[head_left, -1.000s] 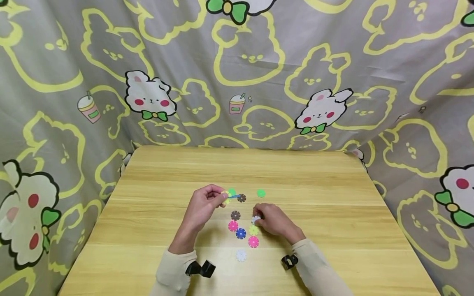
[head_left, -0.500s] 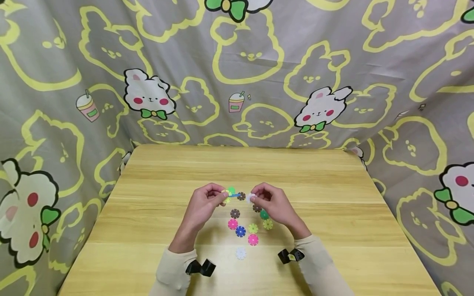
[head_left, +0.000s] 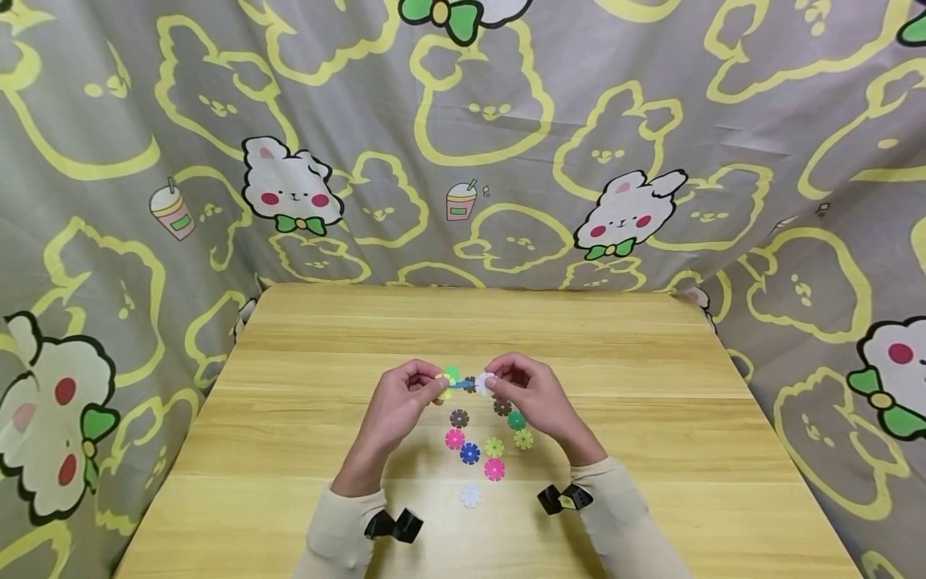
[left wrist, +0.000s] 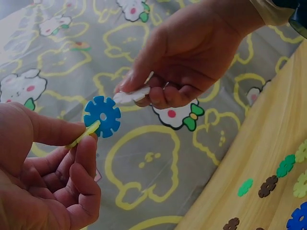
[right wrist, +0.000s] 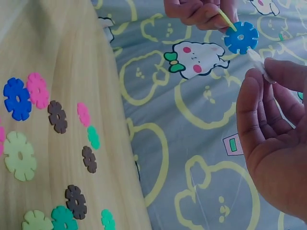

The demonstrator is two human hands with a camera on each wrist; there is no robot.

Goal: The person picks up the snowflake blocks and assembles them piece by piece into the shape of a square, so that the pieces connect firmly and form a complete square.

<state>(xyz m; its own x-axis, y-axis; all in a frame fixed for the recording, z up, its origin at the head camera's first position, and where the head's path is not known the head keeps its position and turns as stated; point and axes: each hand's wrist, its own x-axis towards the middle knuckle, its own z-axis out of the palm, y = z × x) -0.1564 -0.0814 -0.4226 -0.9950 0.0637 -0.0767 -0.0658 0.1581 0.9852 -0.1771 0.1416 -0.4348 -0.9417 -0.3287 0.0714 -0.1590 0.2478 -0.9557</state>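
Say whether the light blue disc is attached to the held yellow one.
Attached: the left hand pinches the yellow disc, and the light blue disc juts from its edge.

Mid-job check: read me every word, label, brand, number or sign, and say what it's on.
None can be read.
Blue notched plastic disc, yellow notched plastic disc, white notched plastic disc: no lettering visible.
Green patch on pink cup printed on grey fabric curtain: any lettering too small.
Black right-wrist camera: any marks too small.

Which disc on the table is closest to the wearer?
The white disc lying apart, lower than all the rest in the head view. The other white disc is in the right hand.
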